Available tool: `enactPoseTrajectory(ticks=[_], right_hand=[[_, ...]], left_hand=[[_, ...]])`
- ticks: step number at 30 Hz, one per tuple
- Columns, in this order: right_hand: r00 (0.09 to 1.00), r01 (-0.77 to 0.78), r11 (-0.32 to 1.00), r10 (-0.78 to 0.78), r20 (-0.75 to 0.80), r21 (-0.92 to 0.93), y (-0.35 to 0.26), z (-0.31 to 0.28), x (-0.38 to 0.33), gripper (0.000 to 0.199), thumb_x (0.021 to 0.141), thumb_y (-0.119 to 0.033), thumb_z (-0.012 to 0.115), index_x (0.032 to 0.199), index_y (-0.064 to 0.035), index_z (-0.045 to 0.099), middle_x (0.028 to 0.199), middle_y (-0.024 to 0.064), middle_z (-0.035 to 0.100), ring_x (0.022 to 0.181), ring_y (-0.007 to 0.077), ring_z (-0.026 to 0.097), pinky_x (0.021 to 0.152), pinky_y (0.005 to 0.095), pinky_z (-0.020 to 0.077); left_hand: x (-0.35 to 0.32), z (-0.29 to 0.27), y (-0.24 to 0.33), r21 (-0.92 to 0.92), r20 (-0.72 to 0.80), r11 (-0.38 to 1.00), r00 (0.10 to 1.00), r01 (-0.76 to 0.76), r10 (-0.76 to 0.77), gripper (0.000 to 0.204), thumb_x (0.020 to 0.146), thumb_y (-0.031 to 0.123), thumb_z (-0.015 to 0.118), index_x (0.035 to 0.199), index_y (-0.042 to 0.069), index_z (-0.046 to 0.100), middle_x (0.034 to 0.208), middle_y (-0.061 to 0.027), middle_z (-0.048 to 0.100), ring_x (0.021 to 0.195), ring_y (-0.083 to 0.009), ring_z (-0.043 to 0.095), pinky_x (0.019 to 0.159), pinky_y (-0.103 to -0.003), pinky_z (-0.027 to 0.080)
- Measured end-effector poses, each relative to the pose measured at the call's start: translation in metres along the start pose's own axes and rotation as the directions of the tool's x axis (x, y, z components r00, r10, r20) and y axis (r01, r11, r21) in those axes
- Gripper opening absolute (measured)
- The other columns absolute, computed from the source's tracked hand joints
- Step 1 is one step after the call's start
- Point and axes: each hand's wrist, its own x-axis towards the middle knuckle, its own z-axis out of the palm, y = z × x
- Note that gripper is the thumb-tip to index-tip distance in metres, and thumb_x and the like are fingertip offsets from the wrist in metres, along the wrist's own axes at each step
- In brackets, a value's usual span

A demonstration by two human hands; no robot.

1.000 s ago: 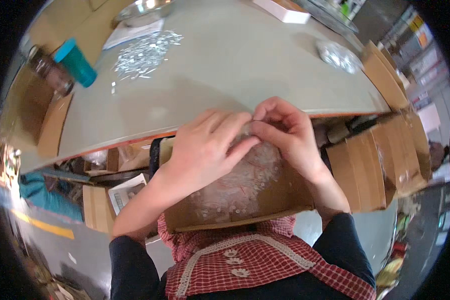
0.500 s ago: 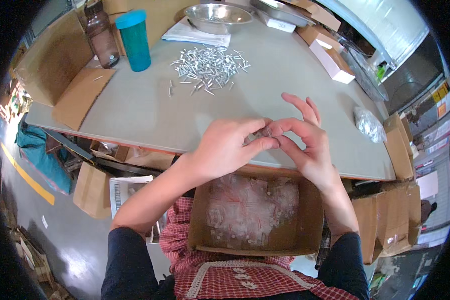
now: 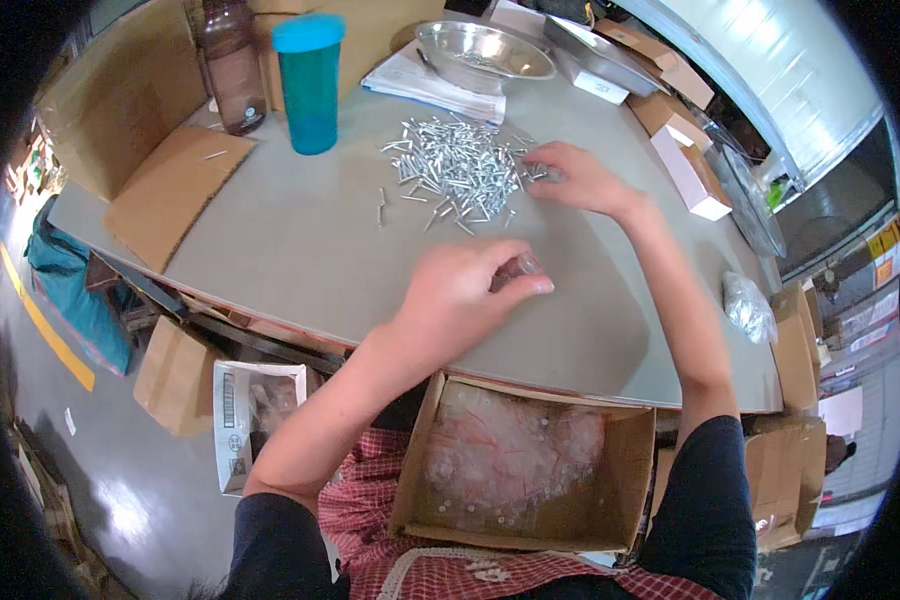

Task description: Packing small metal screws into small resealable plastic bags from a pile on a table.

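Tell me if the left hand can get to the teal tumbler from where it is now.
Probably yes. The left hand hovers over bare grey table, pinching a small clear thing, and nothing stands between it and the teal tumbler. The pile of screws lies off to the right of that path. It looks like a long stretch.

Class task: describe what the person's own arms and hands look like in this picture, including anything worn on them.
Both hands are bare: the left hand and right hand wear no gloves, and no rings or watch show. The forearms are uncovered. Dark navy short sleeves cover the upper arms. A red-and-white checked apron with pale trim lies over the lap.
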Motion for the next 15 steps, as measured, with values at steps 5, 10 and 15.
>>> enactPoseTrajectory(ticks=[5, 10, 15], right_hand=[[0.945, -0.164, 0.984, 0.177, 0.276, -0.07, -0.016, -0.014, -0.004, 0.027, 0.086, -0.024, 0.072, 0.098, -0.0001, 0.07, 0.093, 0.0167, 0.069, 0.087, 0.0299, 0.068, 0.08, 0.0426, 0.0542], [0.942, 0.035, 0.915, 0.104, 0.319, -0.403, -0.037, -0.018, -0.03, 0.016, 0.084, -0.016, 0.066, 0.086, 0.0002, 0.066, 0.088, 0.019, 0.07, 0.084, 0.0358, 0.068, 0.075, 0.0431, 0.0538], [0.978, -0.114, 0.983, 0.137, 0.158, -0.145, -0.059, -0.025, -0.057, 0.016, 0.085, -0.013, 0.068, 0.092, 0.0011, 0.069, 0.09, 0.0163, 0.071, 0.086, 0.0298, 0.07, 0.079, 0.0394, 0.0549]], left_hand=[[-0.003, 0.004, -0.011, 0.068, -0.011, 0.987, 0.99, -0.142, 0.143, 0.03, 0.086, 0.026, 0.083, 0.106, 0.006, 0.073, 0.086, -0.013, 0.074, 0.069, -0.0256, 0.072, 0.064, -0.035, 0.057], [-0.006, 0.005, -0.009, 0.129, 0.006, 0.98, 0.989, -0.15, 0.151, 0.034, 0.085, 0.026, 0.084, 0.109, 0.007, 0.07, 0.087, -0.0136, 0.073, 0.069, -0.0261, 0.071, 0.064, -0.036, 0.056], [-0.006, 0.005, -0.007, 0.084, -0.037, 0.986, 0.989, -0.141, 0.144, 0.036, 0.087, 0.029, 0.082, 0.112, 0.006, 0.069, 0.09, -0.0142, 0.074, 0.071, -0.027, 0.072, 0.066, -0.037, 0.057]])
